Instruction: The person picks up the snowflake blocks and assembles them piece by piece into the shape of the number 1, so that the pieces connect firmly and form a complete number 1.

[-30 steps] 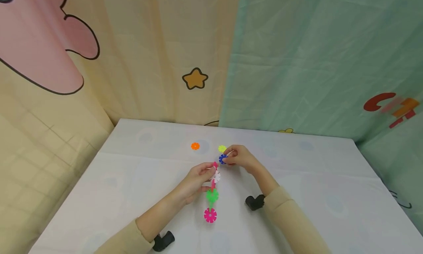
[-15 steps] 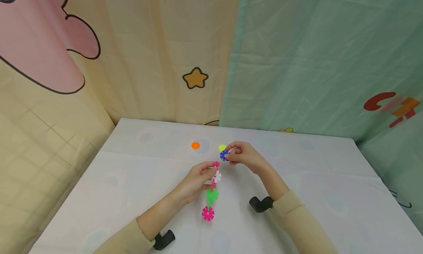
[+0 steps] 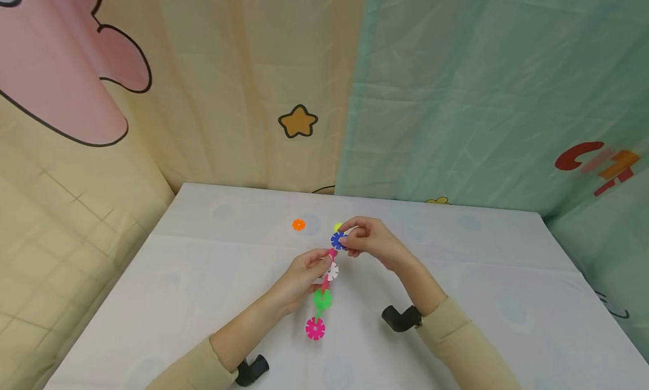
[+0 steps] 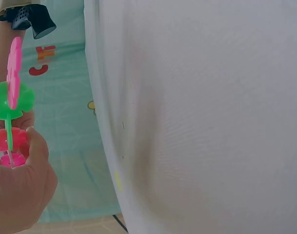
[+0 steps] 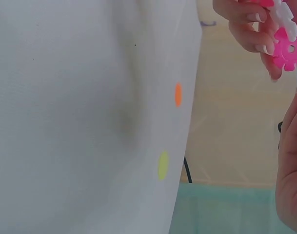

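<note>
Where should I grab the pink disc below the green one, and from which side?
Probably pinch its outer rim, thumb on the face turned to the head camera, fingertip behind, coming from the person's right. The pink disc shows face-on, its rim exposed away from the green disc, while the left hand holds the chain from the left.

Left sleeve [image 3: 195, 363]: plain beige cloth
Right sleeve [image 3: 469, 345]: same beige, creased near the cuff
Left wrist camera [image 3: 252, 371]: black, stubby, partly hidden
Right wrist camera [image 3: 401, 319]: black, bent like an elbow, one face dotted with small marks
Fingers [image 3: 313, 255]: bare
</note>
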Motion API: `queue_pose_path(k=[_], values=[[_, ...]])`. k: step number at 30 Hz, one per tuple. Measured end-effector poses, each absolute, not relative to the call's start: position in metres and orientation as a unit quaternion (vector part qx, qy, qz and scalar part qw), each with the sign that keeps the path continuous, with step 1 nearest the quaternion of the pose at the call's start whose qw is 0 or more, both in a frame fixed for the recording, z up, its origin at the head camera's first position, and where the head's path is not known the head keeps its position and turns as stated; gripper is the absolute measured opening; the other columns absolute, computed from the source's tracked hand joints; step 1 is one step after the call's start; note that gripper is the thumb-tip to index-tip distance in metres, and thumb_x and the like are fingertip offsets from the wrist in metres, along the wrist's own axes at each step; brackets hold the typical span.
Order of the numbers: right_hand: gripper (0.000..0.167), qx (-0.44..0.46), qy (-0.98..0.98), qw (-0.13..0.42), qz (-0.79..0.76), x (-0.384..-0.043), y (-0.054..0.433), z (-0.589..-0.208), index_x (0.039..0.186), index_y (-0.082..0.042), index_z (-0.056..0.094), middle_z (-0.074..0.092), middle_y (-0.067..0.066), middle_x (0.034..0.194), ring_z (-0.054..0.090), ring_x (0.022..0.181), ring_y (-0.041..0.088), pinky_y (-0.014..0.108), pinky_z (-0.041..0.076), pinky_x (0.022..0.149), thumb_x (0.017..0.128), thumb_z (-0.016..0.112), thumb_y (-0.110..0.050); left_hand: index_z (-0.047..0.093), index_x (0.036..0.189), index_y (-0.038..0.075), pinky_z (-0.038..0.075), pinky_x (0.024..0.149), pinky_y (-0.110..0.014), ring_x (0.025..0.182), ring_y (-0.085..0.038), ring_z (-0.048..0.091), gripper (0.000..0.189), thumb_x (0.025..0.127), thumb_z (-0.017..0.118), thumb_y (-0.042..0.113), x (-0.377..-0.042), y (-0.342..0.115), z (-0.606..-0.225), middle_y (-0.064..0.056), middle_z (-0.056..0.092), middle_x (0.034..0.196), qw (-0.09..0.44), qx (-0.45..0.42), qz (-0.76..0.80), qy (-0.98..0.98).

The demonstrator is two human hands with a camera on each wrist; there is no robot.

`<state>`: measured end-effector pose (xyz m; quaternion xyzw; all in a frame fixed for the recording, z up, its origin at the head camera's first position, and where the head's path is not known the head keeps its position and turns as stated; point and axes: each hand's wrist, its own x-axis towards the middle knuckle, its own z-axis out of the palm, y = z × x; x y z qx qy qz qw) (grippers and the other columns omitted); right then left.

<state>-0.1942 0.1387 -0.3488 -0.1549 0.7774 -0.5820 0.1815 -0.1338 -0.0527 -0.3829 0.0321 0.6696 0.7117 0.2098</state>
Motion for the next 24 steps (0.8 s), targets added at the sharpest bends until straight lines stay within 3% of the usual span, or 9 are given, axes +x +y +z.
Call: queue_pose_path(k=[7, 15, 24], values=[[0.027, -0.164, 0.777, 0.184, -0.579, -0.1923, 0.1355, -0.3476, 0.112, 0.004, 0.056, 0.064, 0.013, 0.076, 0.059, 0.063, 0.017, 0.032, 0.053, 0.069, 0.088, 0.062, -0.007, 0.048, 0.13, -0.002, 0.049, 0.081, -0.035, 0.096, -0.017, 0.054, 0.045, 0.096, 0.052, 0.028, -0.1347, -0.0532, -0.384, -0.007, 0.058, 0.11, 0.208, 0.032, 0.709, 0.673], [0.027, -0.163, 0.778, 0.187, -0.576, -0.1917, 0.1344, -0.349, 0.111, 0.005, 0.058, 0.064, 0.004, 0.072, 0.06, 0.066, 0.026, 0.031, 0.053, 0.067, 0.088, 0.063, -0.007, 0.05, 0.127, -0.003, 0.048, 0.077, -0.032, 0.09, -0.015, 0.054, 0.043, 0.096, 0.052, 0.027, -0.1339, -0.0517, -0.3837, -0.003, 0.059, 0.098, 0.207, 0.031, 0.707, 0.676], [0.023, -0.169, 0.769, 0.185, -0.588, -0.1891, 0.1321, -0.3475, 0.106, 0.009, 0.06, 0.065, 0.016, 0.076, 0.059, 0.06, 0.013, 0.026, 0.053, 0.063, 0.087, 0.062, -0.004, 0.05, 0.125, -0.008, 0.046, 0.073, -0.027, 0.083, -0.012, 0.054, 0.04, 0.097, 0.052, 0.021, -0.131, -0.0511, -0.3821, 0.001, 0.06, 0.091, 0.194, 0.036, 0.721, 0.664]])
